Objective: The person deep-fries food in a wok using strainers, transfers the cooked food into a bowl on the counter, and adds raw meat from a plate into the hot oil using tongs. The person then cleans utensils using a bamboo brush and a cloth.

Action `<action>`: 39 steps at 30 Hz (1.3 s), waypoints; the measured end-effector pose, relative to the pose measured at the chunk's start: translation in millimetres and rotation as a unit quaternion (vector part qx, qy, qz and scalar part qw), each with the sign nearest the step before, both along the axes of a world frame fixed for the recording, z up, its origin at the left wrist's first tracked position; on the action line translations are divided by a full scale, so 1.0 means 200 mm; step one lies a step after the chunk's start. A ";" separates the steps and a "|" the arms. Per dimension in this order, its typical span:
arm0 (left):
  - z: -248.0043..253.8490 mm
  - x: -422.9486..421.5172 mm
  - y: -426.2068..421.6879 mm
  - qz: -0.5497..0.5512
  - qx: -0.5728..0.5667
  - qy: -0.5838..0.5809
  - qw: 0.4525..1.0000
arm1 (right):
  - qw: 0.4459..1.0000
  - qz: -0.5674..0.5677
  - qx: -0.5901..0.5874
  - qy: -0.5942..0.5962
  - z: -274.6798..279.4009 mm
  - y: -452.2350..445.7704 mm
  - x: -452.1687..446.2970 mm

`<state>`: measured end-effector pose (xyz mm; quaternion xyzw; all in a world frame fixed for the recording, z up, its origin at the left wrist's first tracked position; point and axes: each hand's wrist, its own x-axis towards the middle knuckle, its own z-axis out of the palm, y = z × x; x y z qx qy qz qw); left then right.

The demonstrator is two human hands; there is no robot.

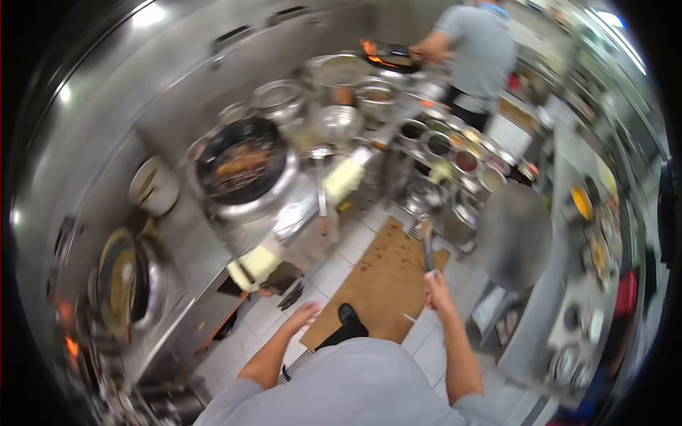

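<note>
My right hand (437, 290) is closed around the handle of a long utensil (428, 252), dark along its length with a pale tip pointing away from me. Motion blur hides whether it is a brush, tongs or something else. Low on the left, my left hand (307, 314) hangs free with its fingers loosely stretched and nothing in them. Ahead of it on the stove, a dark wok (211, 154) holds browned food (245, 162). A ladle (321, 186) lies on the metal counter to the right of that wok.
Brown cardboard (355, 312) covers the tiled floor before me. At the far stove a co-worker (483, 50) holds a flaming pan (394, 60). Several sauce containers (467, 162) stand right of centre. Flames (72, 346) show at lower left, near another wok (117, 284).
</note>
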<state>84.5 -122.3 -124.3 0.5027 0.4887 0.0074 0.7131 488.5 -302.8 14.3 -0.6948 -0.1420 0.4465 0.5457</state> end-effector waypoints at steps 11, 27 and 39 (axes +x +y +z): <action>0.85 0.30 0.59 0.397 0.092 -0.321 0.855 | 0.791 0.589 0.135 0.097 0.19 1.29 -0.42; 0.19 -0.17 -1.02 0.589 -0.049 0.427 0.684 | 0.956 0.088 -0.151 0.237 -1.48 2.54 0.19; 0.34 0.42 -0.99 0.591 -0.128 0.371 0.705 | 0.923 0.216 -0.166 0.272 -1.58 2.70 0.16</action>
